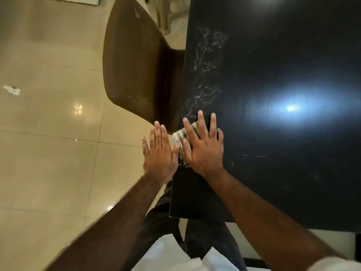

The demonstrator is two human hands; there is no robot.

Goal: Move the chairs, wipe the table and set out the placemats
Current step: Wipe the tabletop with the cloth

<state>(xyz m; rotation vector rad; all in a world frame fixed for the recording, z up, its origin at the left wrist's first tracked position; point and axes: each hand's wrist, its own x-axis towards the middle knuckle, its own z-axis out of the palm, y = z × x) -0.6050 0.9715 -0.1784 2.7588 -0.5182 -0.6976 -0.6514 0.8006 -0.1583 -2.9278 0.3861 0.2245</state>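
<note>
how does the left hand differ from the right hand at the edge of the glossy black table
The right hand presses flat on a striped grey-and-white cloth lying on the glossy black table. The left hand is beside the table's edge, over the beige tiled floor, with no cloth under it. The right hand's fingers are spread; the left hand's lie close together. Both are open, palms down, fingers straight.

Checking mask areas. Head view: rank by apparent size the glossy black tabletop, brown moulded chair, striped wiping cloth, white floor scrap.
1. glossy black tabletop
2. brown moulded chair, partly under it
3. striped wiping cloth, visible part only; right hand covers most
4. white floor scrap, farther off; true size unsure
</note>
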